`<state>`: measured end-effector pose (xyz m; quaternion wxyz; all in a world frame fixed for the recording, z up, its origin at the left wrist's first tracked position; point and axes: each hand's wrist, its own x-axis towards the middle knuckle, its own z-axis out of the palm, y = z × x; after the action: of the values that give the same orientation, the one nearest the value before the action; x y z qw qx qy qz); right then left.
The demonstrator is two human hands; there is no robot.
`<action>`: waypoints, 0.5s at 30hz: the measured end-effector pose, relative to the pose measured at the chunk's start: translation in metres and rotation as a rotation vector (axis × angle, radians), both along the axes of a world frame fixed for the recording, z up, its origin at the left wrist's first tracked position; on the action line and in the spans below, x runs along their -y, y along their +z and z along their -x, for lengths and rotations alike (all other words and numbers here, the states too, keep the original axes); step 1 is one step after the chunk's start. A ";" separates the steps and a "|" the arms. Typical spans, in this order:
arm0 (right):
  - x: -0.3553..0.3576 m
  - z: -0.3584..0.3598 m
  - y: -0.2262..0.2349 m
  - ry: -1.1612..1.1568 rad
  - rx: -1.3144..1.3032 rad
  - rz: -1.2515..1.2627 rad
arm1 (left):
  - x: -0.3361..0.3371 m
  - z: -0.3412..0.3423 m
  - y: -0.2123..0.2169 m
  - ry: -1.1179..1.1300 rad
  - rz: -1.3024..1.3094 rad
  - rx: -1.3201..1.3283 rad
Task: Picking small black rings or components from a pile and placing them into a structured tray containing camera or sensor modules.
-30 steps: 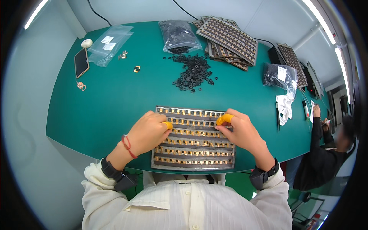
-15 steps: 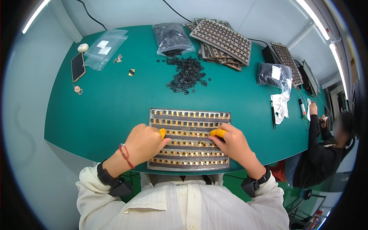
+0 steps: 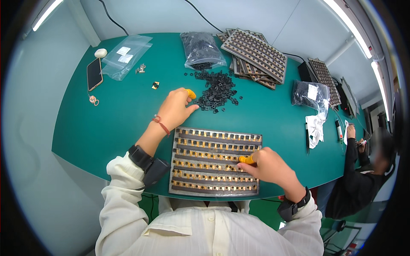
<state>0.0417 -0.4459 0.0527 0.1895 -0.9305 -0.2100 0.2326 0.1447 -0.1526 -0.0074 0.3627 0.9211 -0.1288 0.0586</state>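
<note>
My left hand (image 3: 177,110) is at the left edge of a pile of small black square plastic pieces (image 3: 215,90). Its thumb and index finger are spread apart, with nothing visible between them. A yellow finger cot (image 3: 191,94) covers the index fingertip. Below it lies a grey tray (image 3: 213,148) with rows of gold metal parts, many carrying black squares. My right hand (image 3: 271,167) rests at the tray's right side. Its thumb and yellow-covered index finger (image 3: 246,159) are closed together at a middle row; anything between them is too small to make out.
A bag of black pieces (image 3: 201,49) and stacked trays (image 3: 256,55) stand at the back. Left are a phone (image 3: 95,74), plastic bags (image 3: 127,57) and small metal parts (image 3: 141,68). Another bag (image 3: 311,94), white cloth (image 3: 315,130) and tweezers (image 3: 307,138) lie right, near a co-worker (image 3: 358,179).
My left hand has left the tray and moved up to the black pile, its thumb and index finger parting. My right hand stays over the tray, slightly lower. The view has shifted a little.
</note>
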 end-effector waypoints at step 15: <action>-0.053 -0.110 -0.045 -0.230 0.289 -0.328 | 0.008 0.027 0.005 -0.157 -0.089 0.102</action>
<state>0.1512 -0.3928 0.0080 0.3311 -0.9287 -0.1628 0.0368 0.1177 -0.1601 -0.0025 0.3177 0.9192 -0.2214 0.0712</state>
